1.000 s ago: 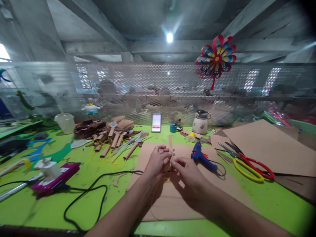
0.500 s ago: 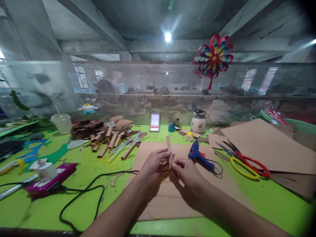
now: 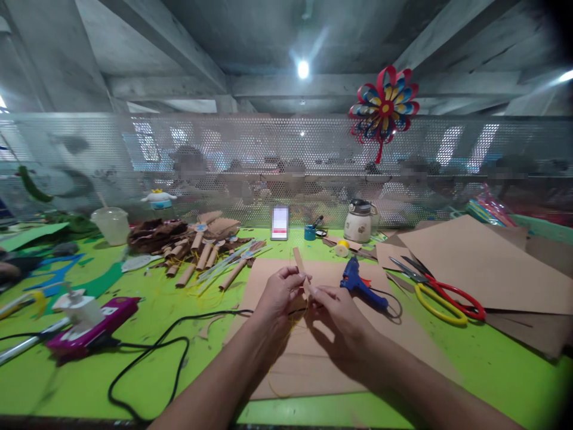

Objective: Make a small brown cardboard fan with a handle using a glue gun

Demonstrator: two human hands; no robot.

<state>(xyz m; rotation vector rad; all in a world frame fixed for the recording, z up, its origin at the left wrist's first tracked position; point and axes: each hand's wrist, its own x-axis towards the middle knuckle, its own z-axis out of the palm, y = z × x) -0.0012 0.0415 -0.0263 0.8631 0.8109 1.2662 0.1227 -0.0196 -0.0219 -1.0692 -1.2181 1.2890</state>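
Observation:
Between my two hands is a narrow strip of brown cardboard [image 3: 298, 259], its far end pointing away from me and leaning slightly left. My left hand [image 3: 284, 292] pinches the strip around its middle. The fingertips of my right hand [image 3: 332, 298] close on its near end. A thin yellow string [image 3: 271, 376] hangs below the hands and curls over a large brown cardboard sheet [image 3: 313, 373] on the green table. Just right of my right hand lies a blue glue gun [image 3: 362, 285].
Red-handled scissors [image 3: 465, 301] and yellow-handled scissors [image 3: 441, 307] lie at right by stacked cardboard [image 3: 483, 263]. At left are rolled cardboard tubes [image 3: 205, 255], a purple power strip [image 3: 96, 331] and its black cable [image 3: 154, 345]. A phone [image 3: 280, 223] and a flask [image 3: 358, 221] stand behind.
The strip's far end has tilted to the left. Both hands keep their hold on it, with only slight finger movement.

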